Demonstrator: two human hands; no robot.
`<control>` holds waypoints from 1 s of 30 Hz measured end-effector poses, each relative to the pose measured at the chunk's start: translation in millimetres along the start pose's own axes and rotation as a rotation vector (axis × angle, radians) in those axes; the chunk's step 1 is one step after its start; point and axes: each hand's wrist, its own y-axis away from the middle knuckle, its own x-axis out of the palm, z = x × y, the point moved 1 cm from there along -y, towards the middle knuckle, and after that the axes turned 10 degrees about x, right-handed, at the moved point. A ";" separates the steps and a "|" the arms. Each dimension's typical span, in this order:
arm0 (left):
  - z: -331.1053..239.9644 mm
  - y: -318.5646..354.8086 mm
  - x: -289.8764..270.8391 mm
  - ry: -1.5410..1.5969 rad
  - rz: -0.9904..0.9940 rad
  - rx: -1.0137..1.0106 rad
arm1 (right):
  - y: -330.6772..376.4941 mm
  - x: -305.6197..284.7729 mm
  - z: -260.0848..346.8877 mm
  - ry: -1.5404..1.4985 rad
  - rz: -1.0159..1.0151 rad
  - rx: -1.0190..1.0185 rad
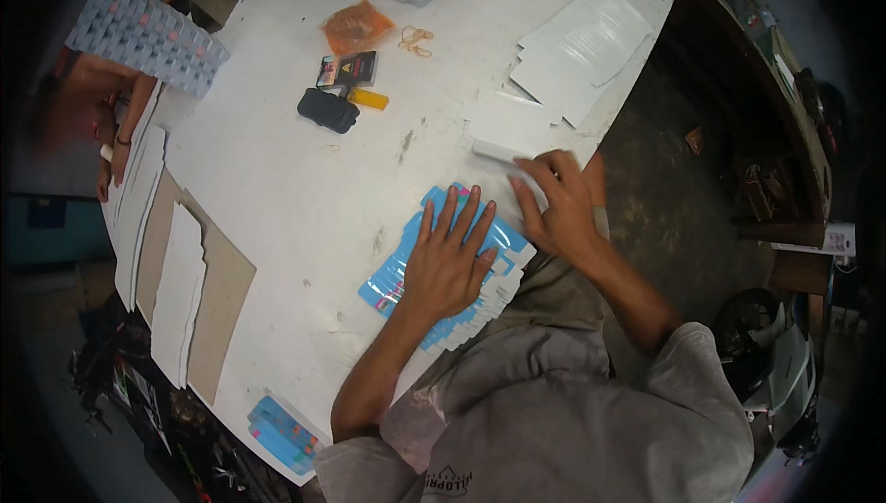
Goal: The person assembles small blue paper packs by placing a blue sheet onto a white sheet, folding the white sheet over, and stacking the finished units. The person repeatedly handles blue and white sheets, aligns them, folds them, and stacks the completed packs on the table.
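My left hand (pixel 449 258) lies flat, fingers spread, on a fanned stack of blue flat cartons (pixel 399 274) at the near edge of the white table (pixel 277 161). My right hand (pixel 558 203) presses on a white folded carton (pixel 498 151) just to the right of the stack, fingers curled over its near end.
White flat sheets (pixel 581 46) lie at the table's far right. A black pouch (pixel 328 110), small packets (pixel 349 70), an orange bag (pixel 358 25) and rubber bands (pixel 415 39) sit mid-table. Cardboard and white sheets (pixel 185 281) lie left. Another person's hand (pixel 115 157) and a block of cartons (pixel 148 37) are far left.
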 end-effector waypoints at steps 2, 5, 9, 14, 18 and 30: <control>0.3 -0.5 -0.6 0.026 -0.010 -0.007 | 9.3 0.5 2.2 -0.199 0.194 0.160; 1.7 1.1 2.3 0.040 -0.043 -0.001 | 13.1 10.1 -0.6 -0.516 0.527 0.398; 3.2 3.5 6.6 0.039 -0.073 0.011 | 6.9 4.3 6.4 -0.563 0.527 0.371; 3.4 5.9 5.5 0.034 -0.083 0.027 | 2.6 8.2 -2.0 -0.769 0.667 0.417; 3.5 6.4 6.9 0.054 -0.078 0.018 | -1.0 7.2 -4.8 -0.930 0.768 0.566; 0.7 0.7 4.2 0.064 0.001 0.002 | 6.1 8.0 -3.1 -0.209 0.604 0.395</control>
